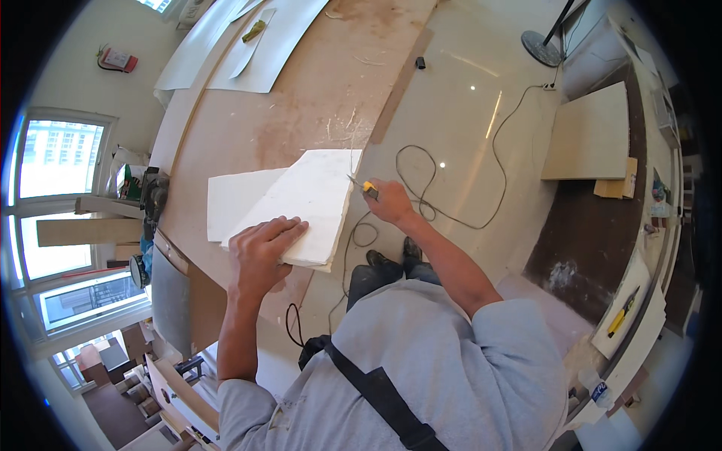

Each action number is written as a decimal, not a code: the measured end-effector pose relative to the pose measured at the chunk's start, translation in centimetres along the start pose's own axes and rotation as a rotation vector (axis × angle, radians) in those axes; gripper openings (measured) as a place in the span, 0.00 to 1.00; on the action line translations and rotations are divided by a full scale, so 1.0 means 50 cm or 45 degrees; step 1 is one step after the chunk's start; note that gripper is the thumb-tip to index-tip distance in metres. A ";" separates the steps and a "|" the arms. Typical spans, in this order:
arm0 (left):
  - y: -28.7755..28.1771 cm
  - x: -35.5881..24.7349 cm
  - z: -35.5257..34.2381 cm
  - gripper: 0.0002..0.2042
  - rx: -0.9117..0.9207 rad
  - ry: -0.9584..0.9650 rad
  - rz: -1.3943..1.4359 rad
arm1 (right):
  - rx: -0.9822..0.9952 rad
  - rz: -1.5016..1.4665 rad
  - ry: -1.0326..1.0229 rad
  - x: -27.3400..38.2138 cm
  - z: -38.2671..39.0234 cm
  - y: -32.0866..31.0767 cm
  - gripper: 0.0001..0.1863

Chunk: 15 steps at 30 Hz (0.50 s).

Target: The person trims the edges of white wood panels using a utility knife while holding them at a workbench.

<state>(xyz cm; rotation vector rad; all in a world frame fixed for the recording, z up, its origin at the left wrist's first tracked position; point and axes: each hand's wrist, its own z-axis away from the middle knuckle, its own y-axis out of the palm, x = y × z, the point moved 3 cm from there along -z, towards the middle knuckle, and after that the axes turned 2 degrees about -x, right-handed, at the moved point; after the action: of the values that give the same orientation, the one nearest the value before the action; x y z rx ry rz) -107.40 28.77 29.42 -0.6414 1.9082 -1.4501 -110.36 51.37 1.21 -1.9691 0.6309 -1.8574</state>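
A white board (312, 192) with an angled outline lies at the near edge of the wooden worktable (301, 113), partly on top of another white board (237, 192). My left hand (263, 248) grips the upper board's near left edge, fingers laid over its top face and thumb below. In my right hand (391, 201) is a yellow and black utility knife (369, 189). Its blade points at the board's right edge, near the far corner; whether it touches is too small to tell.
White sheets (271, 45) lie at the table's far end, with a crumpled olive item (254, 31) on one. A dark cable (481, 225) loops over the floor to my right. Another yellow knife (623, 314) rests on the right-hand bench. Panels (590, 135) lean there too.
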 end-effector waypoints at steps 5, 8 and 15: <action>-0.006 0.003 0.001 0.33 0.042 0.012 -0.038 | 0.004 0.057 0.003 -0.004 -0.013 -0.006 0.12; -0.010 0.007 -0.002 0.34 0.093 -0.020 -0.021 | -0.020 0.120 -0.061 -0.018 -0.009 0.008 0.12; -0.017 0.003 -0.015 0.34 0.161 -0.015 -0.023 | 0.033 0.183 0.259 -0.172 -0.046 0.098 0.12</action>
<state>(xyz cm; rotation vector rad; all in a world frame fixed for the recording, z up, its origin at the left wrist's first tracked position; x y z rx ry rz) -108.09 28.92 30.33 -0.6083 1.7896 -1.5607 -113.33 52.09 -8.48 -1.6845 0.7810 -1.9801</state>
